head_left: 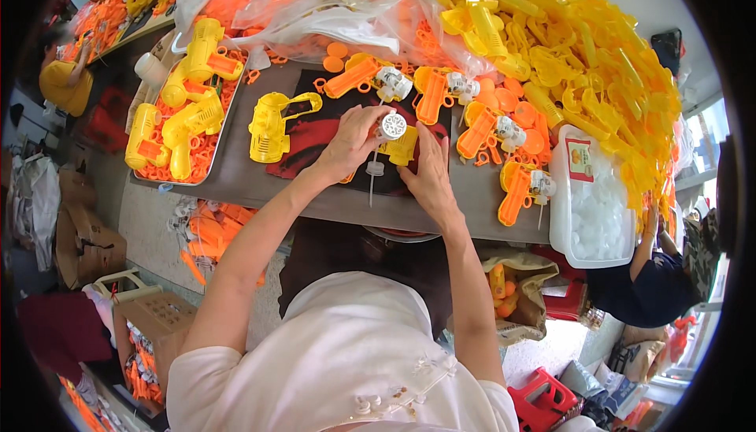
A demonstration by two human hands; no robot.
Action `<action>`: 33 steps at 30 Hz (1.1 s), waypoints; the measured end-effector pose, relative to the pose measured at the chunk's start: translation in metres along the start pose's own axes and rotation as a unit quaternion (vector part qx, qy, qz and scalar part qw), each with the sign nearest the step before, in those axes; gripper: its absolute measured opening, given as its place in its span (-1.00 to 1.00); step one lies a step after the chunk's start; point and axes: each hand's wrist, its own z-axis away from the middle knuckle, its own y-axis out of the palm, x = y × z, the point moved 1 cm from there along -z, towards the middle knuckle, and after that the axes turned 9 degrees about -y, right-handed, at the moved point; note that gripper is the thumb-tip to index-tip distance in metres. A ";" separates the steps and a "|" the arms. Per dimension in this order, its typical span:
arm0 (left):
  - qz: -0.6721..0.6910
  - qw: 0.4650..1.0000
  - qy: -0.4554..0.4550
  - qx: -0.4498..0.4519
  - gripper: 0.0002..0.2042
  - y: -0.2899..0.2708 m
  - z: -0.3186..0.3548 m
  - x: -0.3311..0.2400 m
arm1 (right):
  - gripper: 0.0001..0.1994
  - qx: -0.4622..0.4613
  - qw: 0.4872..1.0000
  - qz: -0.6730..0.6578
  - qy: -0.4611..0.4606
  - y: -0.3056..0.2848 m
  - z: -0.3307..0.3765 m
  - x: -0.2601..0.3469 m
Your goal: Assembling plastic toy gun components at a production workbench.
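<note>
white and round, the patterned part (392, 126) is pinched in the fingers of my left hand (345, 148), right by the yellow shell (403, 147), where my right hand (431, 176) has its thumb and fingers at the shell's right side, though i cannot tell whether they close on it. below my left fingers a thin clear rod (372, 188) points toward me over the table, and the black-and-red mat (298, 158) lies beneath my hands. farther out, a yellow toy gun (270, 134) lies to the left, orange toy guns (431, 98) to the right, then a white tub (558, 188).
</note>
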 end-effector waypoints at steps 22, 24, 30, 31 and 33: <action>-0.034 0.974 0.073 0.214 -0.62 -0.028 -0.064 -0.013 | -0.20 -0.033 0.966 -0.254 0.033 -0.018 -0.025 -0.006; -0.034 0.974 0.082 0.209 -0.63 -0.028 -0.065 -0.016 | -0.20 -0.033 0.967 -0.250 0.036 -0.021 -0.025 -0.005; -0.029 0.974 0.073 0.213 -0.63 -0.026 -0.065 -0.020 | -0.19 -0.032 0.961 -0.270 0.044 -0.021 -0.026 -0.007; -0.051 0.973 0.066 0.217 -0.63 -0.025 -0.064 -0.022 | -0.20 -0.037 0.962 -0.268 0.045 -0.022 -0.026 -0.006; -0.075 0.971 0.057 0.219 -0.62 -0.024 -0.061 -0.021 | -0.20 -0.040 0.961 -0.269 0.045 -0.020 -0.026 -0.006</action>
